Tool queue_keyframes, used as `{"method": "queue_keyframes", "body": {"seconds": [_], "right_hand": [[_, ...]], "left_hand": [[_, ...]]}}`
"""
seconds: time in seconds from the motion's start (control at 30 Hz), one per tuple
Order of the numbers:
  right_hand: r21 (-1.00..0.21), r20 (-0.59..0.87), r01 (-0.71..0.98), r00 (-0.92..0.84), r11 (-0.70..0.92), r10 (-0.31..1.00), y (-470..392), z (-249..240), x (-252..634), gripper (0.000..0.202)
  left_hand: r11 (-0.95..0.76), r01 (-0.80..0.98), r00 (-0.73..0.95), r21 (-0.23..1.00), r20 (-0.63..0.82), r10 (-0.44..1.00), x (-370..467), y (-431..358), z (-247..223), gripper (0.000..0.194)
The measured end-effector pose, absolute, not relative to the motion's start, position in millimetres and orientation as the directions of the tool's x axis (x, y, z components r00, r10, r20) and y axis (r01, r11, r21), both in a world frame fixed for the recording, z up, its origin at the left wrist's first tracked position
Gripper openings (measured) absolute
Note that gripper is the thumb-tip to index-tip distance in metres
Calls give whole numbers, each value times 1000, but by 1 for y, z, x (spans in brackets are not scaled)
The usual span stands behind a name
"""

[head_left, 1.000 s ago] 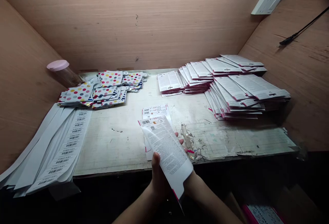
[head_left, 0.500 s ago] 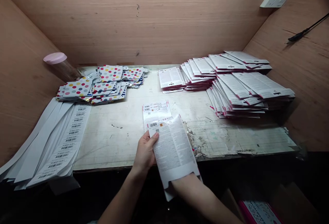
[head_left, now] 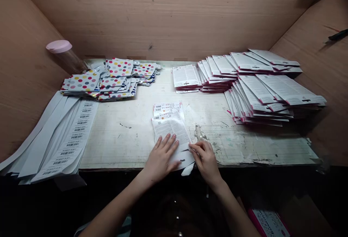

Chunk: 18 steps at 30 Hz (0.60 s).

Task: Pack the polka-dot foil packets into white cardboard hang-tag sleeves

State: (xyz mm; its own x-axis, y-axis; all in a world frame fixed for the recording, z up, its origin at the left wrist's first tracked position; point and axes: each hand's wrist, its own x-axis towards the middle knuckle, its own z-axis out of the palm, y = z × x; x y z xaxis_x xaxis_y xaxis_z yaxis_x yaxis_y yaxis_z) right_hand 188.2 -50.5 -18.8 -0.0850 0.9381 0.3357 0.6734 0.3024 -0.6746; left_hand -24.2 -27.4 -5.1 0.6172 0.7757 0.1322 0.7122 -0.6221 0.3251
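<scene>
White paper packets are pretty much everywhere from the head camera. The one being worked on, a flat white rectangular packet covered in small grey print (head_left: 172, 126), lies slightly angled near the front edge of a pale, scuffed worktop (head_left: 116, 146), right in the middle. Its far end overlaps a white barcoded packet with pink edge marks (head_left: 167, 105), and a small dark slot shows at its near end.

The left hand (head_left: 160, 160) is spread open with its fingers laid on the print – pressing or just resting, I can't tell. The right hand (head_left: 207, 161) has thumb and forefinger pinched together on the packet's right edge, the other fingers curled in. Just below that pinch a little white paper flap (head_left: 187, 169) sticks out past the table edge.

Over at back left there's a cluster of glossy white pouches with multicoloured polka dots (head_left: 119, 68), with a clear jar with a pink lid (head_left: 59, 46) leaning behind them. In front of those, long white strips of barcode labels (head_left: 77, 132) hang over the front edge.

On the right, big fanned stacks of white printed packets with pink edges (head_left: 282, 88) sit against the brown wood-grain wall – and a smaller neat pile of the same packets (head_left: 186, 75) is just left of them.
</scene>
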Motion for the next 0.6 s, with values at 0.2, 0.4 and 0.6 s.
{"method": "queue_keyframes", "body": {"seconds": [0.2,0.4,0.6], "right_hand": [[-629,396,679,-139,378,908,-39,-22,176,11],[-533,359,760,-195,372,913,-39,-29,174,13],[-328,270,865,-299,380,915,-31,-29,169,14]], "left_hand": [[-663,721,670,201,39,741,-35,-39,-15,107],[-643,737,647,208,58,761,-31,-39,-14,101],[-634,724,643,274,68,763,-31,-40,-15,103]]}}
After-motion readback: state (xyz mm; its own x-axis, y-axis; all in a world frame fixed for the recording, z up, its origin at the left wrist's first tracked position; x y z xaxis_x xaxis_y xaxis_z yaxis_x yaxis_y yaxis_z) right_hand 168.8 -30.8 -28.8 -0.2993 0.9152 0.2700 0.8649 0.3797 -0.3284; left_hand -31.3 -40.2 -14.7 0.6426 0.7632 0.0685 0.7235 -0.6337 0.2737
